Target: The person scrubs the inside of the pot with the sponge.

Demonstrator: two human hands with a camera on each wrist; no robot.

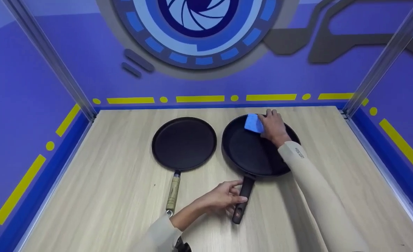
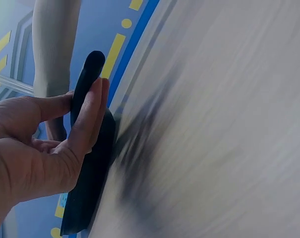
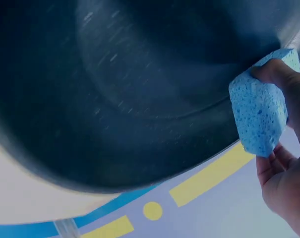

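A deep black frying pan (image 1: 252, 154) stands at the right of the table, its black handle (image 1: 245, 190) toward me. My left hand (image 1: 224, 196) holds that handle, thumb on one side and fingers on the other, as the left wrist view shows. A blue sponge (image 3: 259, 106) is pinched between the thumb and fingers of my right hand (image 1: 274, 126). In the head view the sponge lies against the far inner side of the pan. Small pale specks show on the pan's dark inner surface in the right wrist view.
Left of the frying pan lies a flat black pan (image 1: 184, 143) with a wooden handle (image 1: 173, 192) pointing toward me. Both rest on a light wooden table (image 1: 119, 182). Blue and purple panels (image 1: 87, 63) enclose its back and sides, with metal posts at the corners.
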